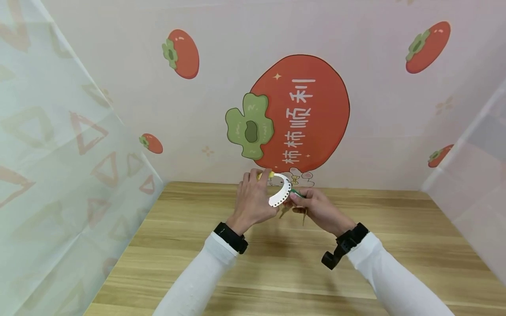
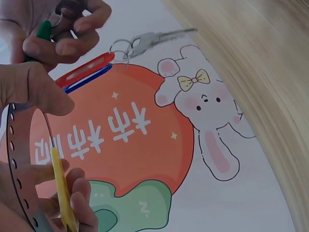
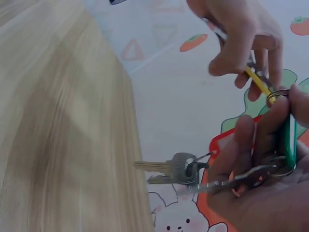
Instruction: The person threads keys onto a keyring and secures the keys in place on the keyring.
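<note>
My left hand grips a white curved band with a row of small holes along its outer edge. At the band's upper end, by the fingers, is a yellow tag. Close by on the right, my right hand pinches a green key tag near the band's edge, with a small metal ring at its top. Keys dangle below the right hand. A red key tag and a blue key tag hang there too, with a key beyond them.
Both hands are above a wooden table. Behind its far edge stands a pale backdrop printed with a large red persimmon and a rabbit. Patterned sheets enclose the left and right sides. Each wrist wears a black strap.
</note>
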Tool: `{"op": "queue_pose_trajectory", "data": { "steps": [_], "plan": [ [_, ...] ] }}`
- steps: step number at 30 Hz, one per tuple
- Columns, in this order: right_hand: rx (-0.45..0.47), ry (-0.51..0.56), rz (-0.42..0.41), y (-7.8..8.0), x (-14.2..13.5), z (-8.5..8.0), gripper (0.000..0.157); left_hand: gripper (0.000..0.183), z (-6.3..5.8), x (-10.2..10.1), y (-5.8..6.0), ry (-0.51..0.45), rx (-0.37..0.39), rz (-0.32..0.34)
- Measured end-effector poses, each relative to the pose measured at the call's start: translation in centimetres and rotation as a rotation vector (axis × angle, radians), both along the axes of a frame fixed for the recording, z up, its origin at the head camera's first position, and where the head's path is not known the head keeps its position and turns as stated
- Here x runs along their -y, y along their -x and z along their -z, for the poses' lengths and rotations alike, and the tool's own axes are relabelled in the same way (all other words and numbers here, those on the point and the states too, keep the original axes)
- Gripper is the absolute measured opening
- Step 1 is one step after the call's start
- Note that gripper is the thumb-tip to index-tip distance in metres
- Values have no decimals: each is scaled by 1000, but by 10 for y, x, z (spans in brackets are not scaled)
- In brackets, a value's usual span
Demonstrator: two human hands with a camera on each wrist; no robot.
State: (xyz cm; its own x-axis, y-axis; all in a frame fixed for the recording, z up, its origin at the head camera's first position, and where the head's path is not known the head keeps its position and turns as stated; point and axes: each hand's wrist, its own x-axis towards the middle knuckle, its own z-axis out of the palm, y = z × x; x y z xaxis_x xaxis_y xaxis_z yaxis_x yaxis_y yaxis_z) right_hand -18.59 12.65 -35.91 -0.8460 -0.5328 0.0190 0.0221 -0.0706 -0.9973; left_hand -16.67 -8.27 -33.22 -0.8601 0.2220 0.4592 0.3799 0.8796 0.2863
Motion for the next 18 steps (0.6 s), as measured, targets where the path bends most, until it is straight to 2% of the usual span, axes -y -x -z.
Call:
{"op": "queue_pose_trajectory", "data": {
  "steps": [2, 4, 7, 14, 16, 18],
  "plan": [
    [5, -40, 14, 0, 0, -1, 33, 90, 1, 1, 0, 1, 11, 3],
    [-31, -104, 40, -1, -1, -2, 33, 89, 1, 1, 1, 5, 30, -1],
    [-126, -198, 82, -4, -2, 0, 33, 89, 2, 3, 2, 18, 60, -12],
    [-413, -310, 188, -6, 1, 10, 26, 92, 3, 4, 4, 43, 107, -53],
    [-467, -335, 202, -5, 0, 10, 26, 92, 3, 5, 4, 37, 112, -58],
    [-477, -353, 195, -4, -3, 9, 28, 92, 2, 6, 4, 31, 114, -61]
  ]
}}
